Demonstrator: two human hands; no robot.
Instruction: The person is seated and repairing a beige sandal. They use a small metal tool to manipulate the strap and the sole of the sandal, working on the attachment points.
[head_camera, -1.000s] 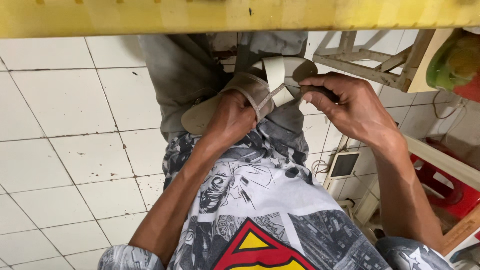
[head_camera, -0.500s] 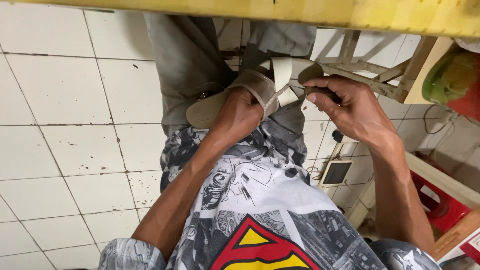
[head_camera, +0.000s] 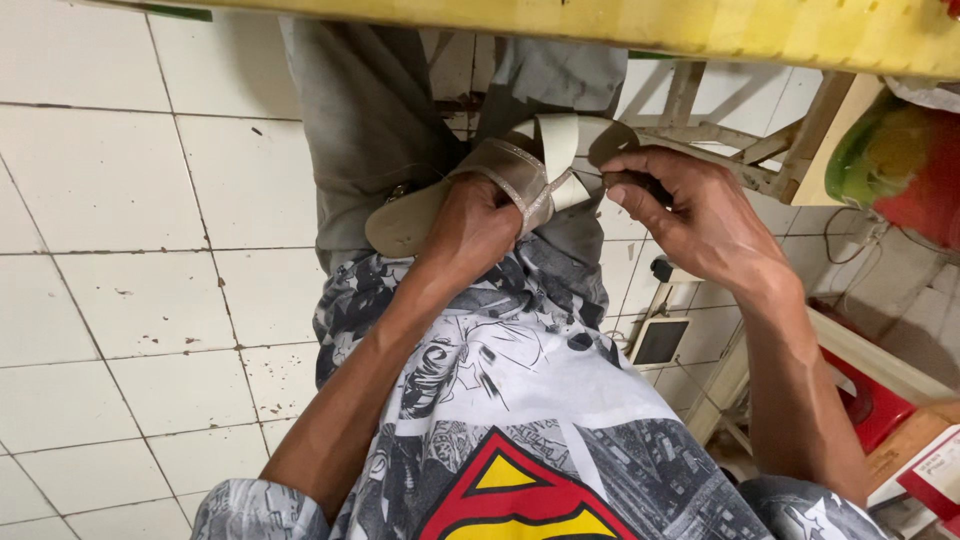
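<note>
Beige strappy sandal (head_camera: 470, 195) in both hands

Light: even, soft, daylight-like; source not visible.
Shadows: faint under the sandal (head_camera: 470, 195), over the lap.
Glare: mild sheen on white floor tiles (head_camera: 110, 180).
Focus: centre sharp; red-green object (head_camera: 900, 160) at right edge blurred.
Distortion: slight wide-angle stretch at edges.

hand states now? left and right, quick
Left hand: closed, gripping the beige sandal by its strap.
Right hand: closed, fingers pinching a small dark tool against the sandal; what kind of tool cannot be told.
</note>
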